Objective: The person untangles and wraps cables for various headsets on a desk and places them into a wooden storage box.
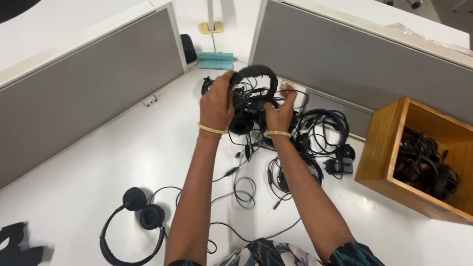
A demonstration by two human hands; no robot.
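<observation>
Nearest the camera: patterned sleeves (276, 253) at the bottom edge, with both forearms reaching away over the white counter (74, 192).
Loose headset: a black headset (133, 221) lies flat on the counter to the left of the arms, its two round ear pads side by side and its band curving toward the camera.
Held headset: a black headset (251, 96) is lifted above a tangled pile of black headsets and cables (305, 143) at the far middle of the counter.
Left hand: the left hand (217, 101) is closed around the left side of the held headset's band, just above an ear cup; a gold bangle sits at the wrist.
Right hand: the right hand (281, 111) has fingers spread and curled among the cords beside the headset's right side; whether it pinches a cord cannot be told.
Handling: likely light, with a springy padded band, soft ear pads and a thin limp cord that probably snags on its neighbours.
Where to hold: the band or the hard shell of an ear cup looks safest; pulling by the cord could strain it.
Look: matte black all over, arched padded band, round cushioned cups, cord trailing down into the pile.
Wooden box: an open wooden box (382, 143) at the right holds more black headsets.
Far edge: grey partition panels (88, 88) and a folded teal cloth (216, 60) stand behind the pile.
</observation>
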